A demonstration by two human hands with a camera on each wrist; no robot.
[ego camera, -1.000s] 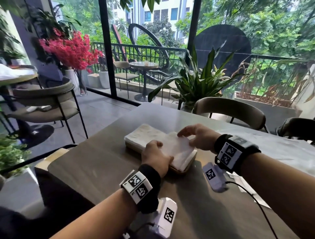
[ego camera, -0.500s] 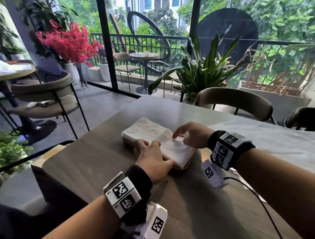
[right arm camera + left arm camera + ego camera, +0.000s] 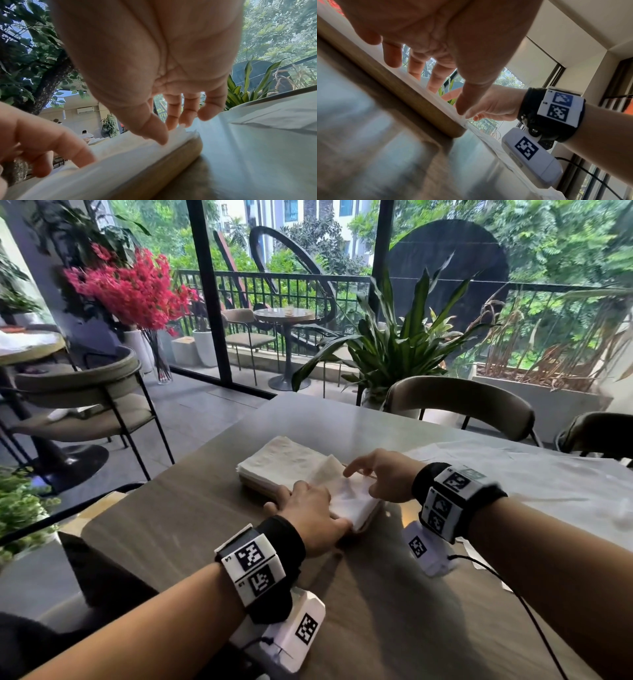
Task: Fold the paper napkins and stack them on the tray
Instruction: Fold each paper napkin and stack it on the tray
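Observation:
A wooden tray [image 3: 171, 152] on the table carries two piles of white paper napkins. The far-left pile [image 3: 284, 460] lies neat and untouched. My left hand [image 3: 305, 505] lies flat, fingers straight, on the near-right pile's top napkin [image 3: 349, 498], by its near edge. In the left wrist view my left hand [image 3: 436, 88] reaches down with its thumb tip on the napkin edge above the tray's rim [image 3: 419, 97]. My right hand [image 3: 376, 474] rests spread fingertips and thumb on the same napkin's far right corner. From the right wrist view, that hand [image 3: 173, 127] touches the pile without gripping.
Unfolded white napkins [image 3: 513, 474] are spread over the table's right side. Chairs [image 3: 459, 402] stand at the far edge, with a potted plant [image 3: 394, 347] behind. The table's left edge [image 3: 164, 474] drops to the floor, where another chair [image 3: 78, 392] stands.
My left hand has uncurled from a fist and now lies flat on the near napkin. The right hand has stayed on the far right corner.

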